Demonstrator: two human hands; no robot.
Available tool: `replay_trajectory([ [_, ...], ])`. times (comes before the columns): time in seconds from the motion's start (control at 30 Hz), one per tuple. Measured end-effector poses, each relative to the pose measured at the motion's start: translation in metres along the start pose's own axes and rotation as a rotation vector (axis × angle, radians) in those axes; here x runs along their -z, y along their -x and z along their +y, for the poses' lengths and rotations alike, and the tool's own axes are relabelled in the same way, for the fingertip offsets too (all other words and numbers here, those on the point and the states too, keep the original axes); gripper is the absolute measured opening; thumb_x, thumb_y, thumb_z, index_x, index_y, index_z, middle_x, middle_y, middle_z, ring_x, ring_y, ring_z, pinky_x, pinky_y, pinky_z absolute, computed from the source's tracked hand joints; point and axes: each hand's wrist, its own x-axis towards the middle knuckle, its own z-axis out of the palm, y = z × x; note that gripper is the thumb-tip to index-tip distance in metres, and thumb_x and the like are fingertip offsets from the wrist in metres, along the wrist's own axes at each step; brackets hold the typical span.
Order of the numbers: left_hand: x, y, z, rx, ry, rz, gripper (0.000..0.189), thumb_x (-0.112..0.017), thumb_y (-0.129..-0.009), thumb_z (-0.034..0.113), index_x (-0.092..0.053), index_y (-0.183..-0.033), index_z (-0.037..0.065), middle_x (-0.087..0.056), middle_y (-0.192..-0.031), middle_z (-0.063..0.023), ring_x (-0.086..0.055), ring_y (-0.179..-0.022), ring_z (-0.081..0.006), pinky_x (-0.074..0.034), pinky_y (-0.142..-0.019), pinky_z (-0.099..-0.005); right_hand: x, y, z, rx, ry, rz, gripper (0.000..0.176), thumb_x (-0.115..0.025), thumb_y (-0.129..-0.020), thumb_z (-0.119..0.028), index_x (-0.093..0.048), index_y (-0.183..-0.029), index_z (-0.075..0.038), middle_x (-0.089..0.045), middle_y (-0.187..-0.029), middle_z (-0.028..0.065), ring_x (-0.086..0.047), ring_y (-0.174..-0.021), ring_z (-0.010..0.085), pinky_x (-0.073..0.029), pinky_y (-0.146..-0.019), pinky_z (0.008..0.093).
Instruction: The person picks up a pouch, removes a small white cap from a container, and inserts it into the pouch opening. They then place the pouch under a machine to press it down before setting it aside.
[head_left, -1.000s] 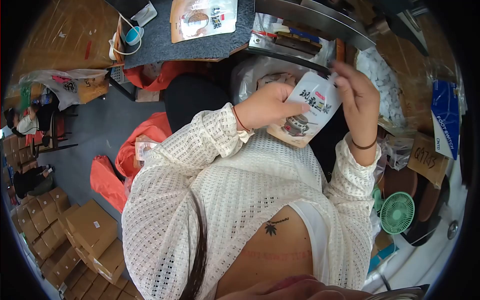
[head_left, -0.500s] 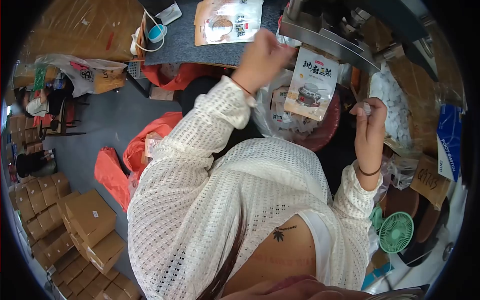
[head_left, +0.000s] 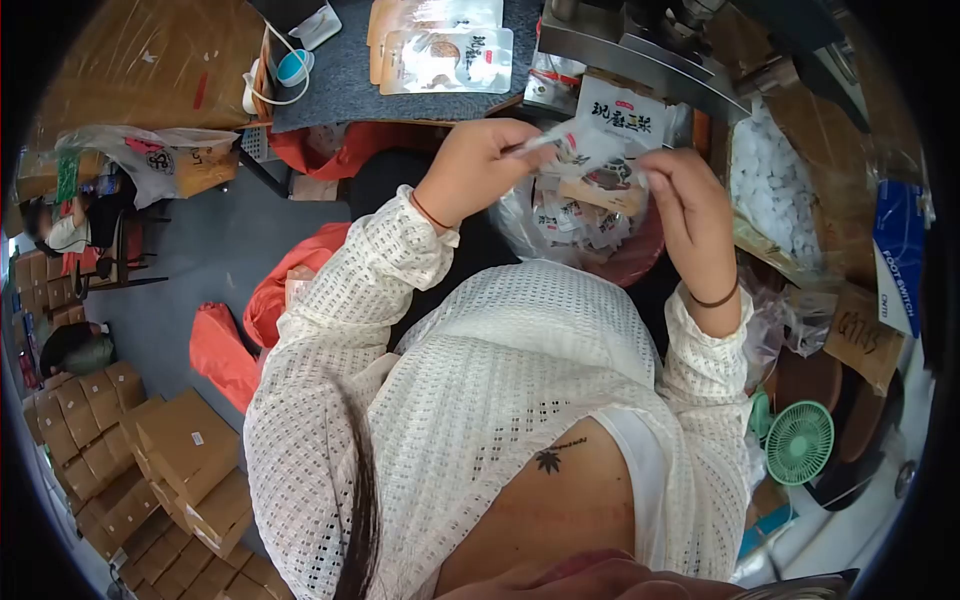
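Fingers of my left hand (head_left: 480, 168) pinch a small clear printed packet (head_left: 572, 150), which is blurred. My right hand (head_left: 696, 222) has thumb and forefinger closed beside the packet's right end; what they hold is too small to tell. Behind the packet, a white pouch with black characters and a bowl picture (head_left: 622, 112) hangs at the edge of a metal machine (head_left: 640, 60). Below both hands, small printed packets (head_left: 580, 222) lie in a red bin (head_left: 640, 262) with a clear plastic liner.
Printed pouches (head_left: 445, 62) lie on a grey-covered table (head_left: 345, 95). White pieces (head_left: 775, 190) fill a box at the right, near a blue box (head_left: 897, 255) and a green fan (head_left: 800, 442). Cartons (head_left: 190, 445) are stacked lower left. Another person (head_left: 70, 228) sits far left.
My left hand has moved down from the machine's edge and now holds the small packet. My right hand has moved up and left towards it. The table pouches now lie spread apart.
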Motion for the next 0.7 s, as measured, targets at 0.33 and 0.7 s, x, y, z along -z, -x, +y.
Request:
replay_trajectory([
  [0.33,-0.058,0.006,0.035,0.254,0.484,-0.304,0.027,-0.074,-0.098,0.019,-0.075,-0.113,-0.003,-0.077,-0.094,-0.0045,-0.069,-0.080,-0.0071,-0.056,-0.072,-0.0239,0.012,-0.003,-0.003,-0.132,-0.061,0.100,0.015,-0.067,-0.100,-0.012,-0.073,-0.106,0.000,-0.070,-0.091,0.0103,-0.065,-0.076,0.0210,-0.051,-0.071,0.0298],
  [0.7,-0.059,-0.033,0.013,0.356,0.733,-0.429,0.035,-0.071,-0.093,0.007,-0.068,-0.124,-0.008,-0.074,-0.120,-0.0158,-0.072,-0.104,-0.0196,-0.057,-0.092,-0.0296,0.055,0.021,0.025,-0.051,0.254,0.216,0.016,-0.059,-0.100,-0.005,-0.063,-0.115,0.001,-0.061,-0.090,0.0130,-0.059,-0.076,0.0318,-0.050,-0.076,0.0355],
])
